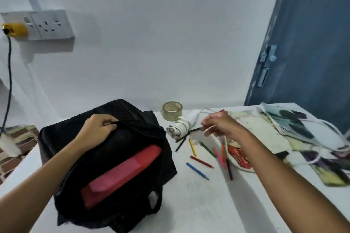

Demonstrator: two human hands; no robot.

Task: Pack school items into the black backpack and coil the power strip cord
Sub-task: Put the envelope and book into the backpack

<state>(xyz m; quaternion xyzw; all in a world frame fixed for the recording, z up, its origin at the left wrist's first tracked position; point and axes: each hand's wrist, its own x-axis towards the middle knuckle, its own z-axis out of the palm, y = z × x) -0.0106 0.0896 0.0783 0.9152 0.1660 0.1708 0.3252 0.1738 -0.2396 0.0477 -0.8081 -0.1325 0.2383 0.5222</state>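
Note:
The black backpack [79, 138] lies open on the white table, with a red box [121, 174] sticking out of its mouth. My left hand [96, 128] grips the upper edge of the bag's opening. My right hand [219, 125] hovers over the scattered coloured pencils [200, 161] and pinches a dark pencil [195, 129] at its fingertips. A white cord bundle [180, 128] lies just left of that hand. The white power strip [310, 134] and its loose cord [236, 164] lie to the right.
A roll of clear tape [172, 110] stands at the back of the table [198, 204]. Papers and printed sheets [265, 134] cover the right side. A wall socket [37, 24] with a yellow plug is on the left wall; a blue door [312, 43] is at the right.

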